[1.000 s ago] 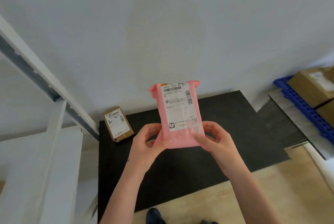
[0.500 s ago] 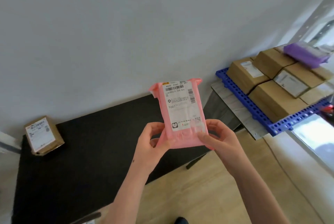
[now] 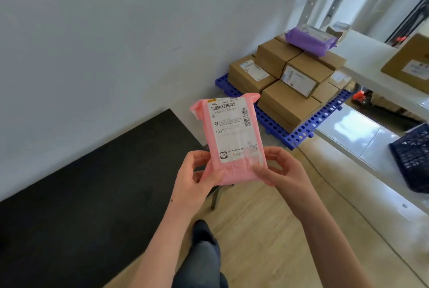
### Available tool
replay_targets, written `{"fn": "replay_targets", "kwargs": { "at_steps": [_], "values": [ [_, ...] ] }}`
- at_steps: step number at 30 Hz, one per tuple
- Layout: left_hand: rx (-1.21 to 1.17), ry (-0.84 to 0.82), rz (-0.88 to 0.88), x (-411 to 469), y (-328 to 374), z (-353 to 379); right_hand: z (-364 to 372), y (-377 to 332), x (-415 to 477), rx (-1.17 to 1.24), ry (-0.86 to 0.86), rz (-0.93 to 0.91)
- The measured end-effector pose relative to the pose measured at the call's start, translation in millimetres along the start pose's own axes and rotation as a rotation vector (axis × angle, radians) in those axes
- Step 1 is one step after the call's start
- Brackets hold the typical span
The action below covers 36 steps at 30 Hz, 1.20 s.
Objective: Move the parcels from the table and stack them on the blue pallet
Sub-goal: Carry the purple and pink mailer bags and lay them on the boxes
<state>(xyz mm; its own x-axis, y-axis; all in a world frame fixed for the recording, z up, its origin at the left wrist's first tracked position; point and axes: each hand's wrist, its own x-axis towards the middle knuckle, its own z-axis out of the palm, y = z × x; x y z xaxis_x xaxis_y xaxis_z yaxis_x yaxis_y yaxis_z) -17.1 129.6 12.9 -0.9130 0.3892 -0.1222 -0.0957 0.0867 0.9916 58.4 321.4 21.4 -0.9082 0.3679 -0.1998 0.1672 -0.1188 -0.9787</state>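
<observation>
Both hands hold one pink parcel (image 3: 229,136) up in the air, label side to the camera. The left hand (image 3: 195,181) grips its lower left corner, thumb on the front and fingers curled behind. The right hand (image 3: 283,169) grips the lower right corner the same way, thumb pressed on the pink wrap just below the label. The parcel stands nearly upright, leaning a little to the left. Its white label carries a barcode and the code T007.

The parcel is off the black tabletop (image 3: 81,195). It hangs past the tabletop's right corner, over the wooden floor (image 3: 267,229), between the tabletop and the blue pallet (image 3: 313,125). In this view its top edge overlaps the pallet's near left corner, but it touches nothing there.

The pallet lies on the floor against the white wall. Brown cardboard boxes (image 3: 287,102) cover most of it, packed side by side and touching, some with white labels on top. A strip along the pallet's near edge is bare. A purple parcel (image 3: 306,38) lies on top of the boxes at the pallet's far end.

To the right, a white shelf (image 3: 371,67) carries another brown box (image 3: 411,62) at its right edge. A dark blue crate (image 3: 413,160) sits lower down at the right border. A trouser leg (image 3: 204,253) shows between the forearms.
</observation>
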Motion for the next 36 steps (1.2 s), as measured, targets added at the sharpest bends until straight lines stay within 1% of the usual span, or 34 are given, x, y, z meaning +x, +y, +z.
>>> {"fn": "replay_targets", "kwargs": {
  "at_steps": [8, 20, 27, 32, 36],
  "values": [
    [0.077, -0.103, -0.018, 79.7, 5.9, 48.0, -48.6, -6.6, 49.7, 0.025, 0.094, 0.004],
    [0.024, -0.169, -0.042, 208.3, 23.8, 132.0, -124.1, -43.7, 152.5, -0.029, 0.206, 0.022],
    [0.056, -0.191, -0.057, 253.1, 27.7, 183.6, -177.5, -50.8, 191.2, -0.032, 0.233, 0.019],
    [0.081, -0.147, -0.089, 280.1, 32.8, 231.8, -229.1, -55.0, 226.9, -0.047, 0.191, 0.010],
    [0.046, -0.027, -0.120, 294.5, 42.3, 276.2, -275.7, -66.4, 257.4, -0.072, 0.087, -0.029]
  ]
}}
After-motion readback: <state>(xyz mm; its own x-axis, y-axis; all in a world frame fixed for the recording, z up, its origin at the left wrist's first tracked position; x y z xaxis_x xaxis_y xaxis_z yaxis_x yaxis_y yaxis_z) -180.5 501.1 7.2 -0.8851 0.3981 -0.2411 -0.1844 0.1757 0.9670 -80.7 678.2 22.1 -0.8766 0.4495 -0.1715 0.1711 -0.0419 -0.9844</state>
